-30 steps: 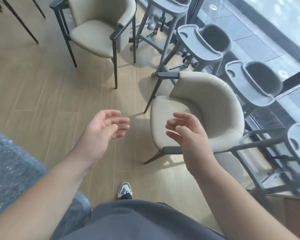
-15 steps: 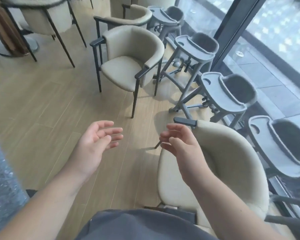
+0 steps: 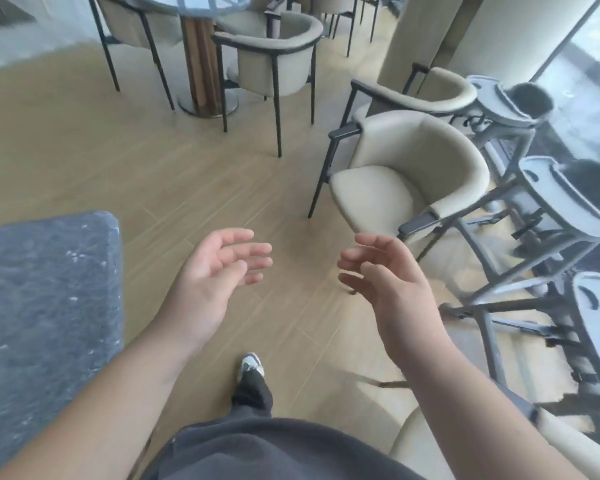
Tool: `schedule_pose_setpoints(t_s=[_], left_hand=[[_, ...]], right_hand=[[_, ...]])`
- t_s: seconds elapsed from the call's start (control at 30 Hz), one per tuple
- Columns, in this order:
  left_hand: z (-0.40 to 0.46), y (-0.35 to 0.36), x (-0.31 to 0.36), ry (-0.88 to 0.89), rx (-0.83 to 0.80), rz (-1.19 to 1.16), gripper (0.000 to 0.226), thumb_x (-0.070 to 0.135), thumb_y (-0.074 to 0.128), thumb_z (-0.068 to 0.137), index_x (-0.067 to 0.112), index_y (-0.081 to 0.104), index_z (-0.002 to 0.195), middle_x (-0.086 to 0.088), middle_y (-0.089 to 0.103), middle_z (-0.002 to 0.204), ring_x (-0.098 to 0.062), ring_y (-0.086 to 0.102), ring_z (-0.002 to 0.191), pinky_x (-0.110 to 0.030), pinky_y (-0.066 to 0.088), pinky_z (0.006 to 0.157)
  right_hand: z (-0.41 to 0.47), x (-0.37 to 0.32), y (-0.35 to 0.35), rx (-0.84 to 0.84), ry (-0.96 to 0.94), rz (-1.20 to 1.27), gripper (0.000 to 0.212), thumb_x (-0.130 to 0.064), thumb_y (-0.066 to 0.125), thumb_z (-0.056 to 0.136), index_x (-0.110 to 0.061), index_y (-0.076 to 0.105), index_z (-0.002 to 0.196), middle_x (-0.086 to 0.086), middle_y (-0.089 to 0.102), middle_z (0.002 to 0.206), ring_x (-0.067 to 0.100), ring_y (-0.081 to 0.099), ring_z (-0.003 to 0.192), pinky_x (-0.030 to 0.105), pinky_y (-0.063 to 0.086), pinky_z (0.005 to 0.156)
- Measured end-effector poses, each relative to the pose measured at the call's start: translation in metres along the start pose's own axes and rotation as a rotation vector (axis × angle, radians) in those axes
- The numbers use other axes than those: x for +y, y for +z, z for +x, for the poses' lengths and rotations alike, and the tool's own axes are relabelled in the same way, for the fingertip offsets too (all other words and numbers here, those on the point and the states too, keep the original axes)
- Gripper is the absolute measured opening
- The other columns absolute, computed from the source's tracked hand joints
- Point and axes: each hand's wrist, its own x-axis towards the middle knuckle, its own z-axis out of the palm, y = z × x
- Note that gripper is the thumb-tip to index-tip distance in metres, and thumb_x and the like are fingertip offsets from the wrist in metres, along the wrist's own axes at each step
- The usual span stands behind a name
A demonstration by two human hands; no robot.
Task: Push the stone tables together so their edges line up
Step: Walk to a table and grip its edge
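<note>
Head view: one stone table (image 3: 45, 306) shows, its grey slab left of the left hand (image 3: 215, 271); a second is not in sight. Both that hand and the right hand (image 3: 381, 278) hang in the air apart from the slab, fingers loosely spread, holding nothing. Right of the slab stand three beige chairs (image 3: 406, 174) and, though blurred, seemingly three high chairs (image 3: 561, 202). A hard shove could skew the edges or strike a chair.

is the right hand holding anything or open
Open: the right hand hangs over the floor with fingers loosely curled, gripping nothing.
</note>
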Motion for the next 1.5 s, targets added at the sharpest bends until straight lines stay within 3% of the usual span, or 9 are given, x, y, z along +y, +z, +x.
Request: schedule_pose_setpoints(t_s=[0.1, 0.23, 0.37, 0.53, 0.63, 1.03, 1.2, 1.37, 1.5], left_hand=[[0.069, -0.034, 0.027, 0.015, 0.042, -0.027, 0.039, 0.009, 0.047, 0.087, 0.012, 0.057, 0.125, -0.01, 0.075, 0.115, -0.028, 0.072, 0.109, -0.043, 0.057, 0.094], [0.155, -0.068, 0.07, 0.093, 0.091, -0.053, 0.039, 0.01, 0.046, 0.087, 0.012, 0.057, 0.124, -0.01, 0.075, 0.115, -0.028, 0.072, 0.109, -0.042, 0.057, 0.095], [0.213, -0.1, 0.092, 0.128, 0.157, -0.123, 0.04, 0.007, 0.046, 0.086, 0.01, 0.057, 0.124, -0.011, 0.075, 0.115, -0.029, 0.072, 0.107, -0.039, 0.059, 0.092], [0.264, -0.147, 0.093, 0.135, 0.364, -0.143, 0.038, 0.005, 0.048, 0.087, 0.009, 0.058, 0.123, -0.013, 0.075, 0.114, -0.03, 0.072, 0.107, -0.043, 0.058, 0.093], [0.303, -0.166, 0.09, 0.14, 0.458, -0.097, 0.034, -0.006, 0.045, 0.098, 0.01, 0.059, 0.124, -0.009, 0.075, 0.115, -0.027, 0.072, 0.107, -0.041, 0.059, 0.095], [0.504, -0.218, 0.123, 0.17, 0.786, -0.034, 0.039, -0.015, 0.038, 0.1, 0.01, 0.059, 0.122, -0.01, 0.076, 0.112, -0.031, 0.073, 0.106, -0.037, 0.061, 0.089], [0.541, -0.25, 0.129, 0.157, 0.927, -0.04, 0.034, -0.002, 0.048, 0.095, 0.011, 0.058, 0.125, -0.007, 0.076, 0.113, -0.025, 0.074, 0.106, -0.037, 0.061, 0.09], [0.561, -0.299, 0.126, 0.148, 1.085, -0.064, 0.039, -0.013, 0.039, 0.099, 0.01, 0.058, 0.125, -0.008, 0.077, 0.112, -0.027, 0.074, 0.106, -0.037, 0.06, 0.09], [0.576, -0.352, 0.123, 0.17, 1.19, -0.074, 0.035, -0.005, 0.045, 0.096, 0.013, 0.059, 0.123, -0.006, 0.077, 0.112, -0.025, 0.074, 0.105, -0.034, 0.061, 0.087]], right_hand=[[0.076, -0.021, 0.054, -0.02, -0.02, -0.006, 0.037, 0.006, 0.041, 0.09, -0.012, 0.061, 0.115, 0.003, 0.069, 0.095, 0.017, 0.069, 0.094, 0.04, 0.058, 0.093], [0.163, -0.057, 0.116, -0.13, -0.109, 0.002, 0.042, -0.008, 0.044, 0.079, -0.014, 0.062, 0.116, 0.002, 0.071, 0.096, 0.018, 0.07, 0.096, 0.033, 0.059, 0.088], [0.228, -0.074, 0.163, -0.243, -0.133, 0.014, 0.04, -0.007, 0.045, 0.08, -0.017, 0.064, 0.115, 0.003, 0.071, 0.098, 0.021, 0.07, 0.098, 0.029, 0.058, 0.084], [0.312, -0.066, 0.222, -0.372, -0.09, -0.02, 0.038, 0.002, 0.042, 0.086, -0.013, 0.063, 0.114, 0.004, 0.071, 0.096, 0.021, 0.07, 0.095, 0.038, 0.057, 0.089], [0.371, -0.066, 0.261, -0.451, -0.056, -0.052, 0.04, -0.004, 0.044, 0.082, -0.011, 0.062, 0.117, 0.003, 0.071, 0.096, 0.022, 0.07, 0.098, 0.037, 0.058, 0.09], [0.607, -0.091, 0.392, -0.823, -0.012, -0.098, 0.038, -0.01, 0.045, 0.08, -0.017, 0.063, 0.113, -0.001, 0.071, 0.096, 0.02, 0.07, 0.098, 0.042, 0.057, 0.095], [0.659, -0.093, 0.461, -0.957, 0.023, -0.123, 0.037, -0.011, 0.046, 0.08, -0.017, 0.063, 0.112, -0.003, 0.071, 0.095, 0.018, 0.07, 0.098, 0.038, 0.058, 0.092], [0.682, -0.086, 0.531, -1.094, 0.061, -0.171, 0.034, -0.011, 0.048, 0.082, -0.018, 0.064, 0.111, -0.002, 0.071, 0.095, 0.019, 0.07, 0.099, 0.04, 0.058, 0.093], [0.7, -0.083, 0.608, -1.158, 0.05, -0.209, 0.033, -0.006, 0.047, 0.085, -0.016, 0.063, 0.113, -0.003, 0.071, 0.095, 0.019, 0.07, 0.099, 0.039, 0.058, 0.092]])
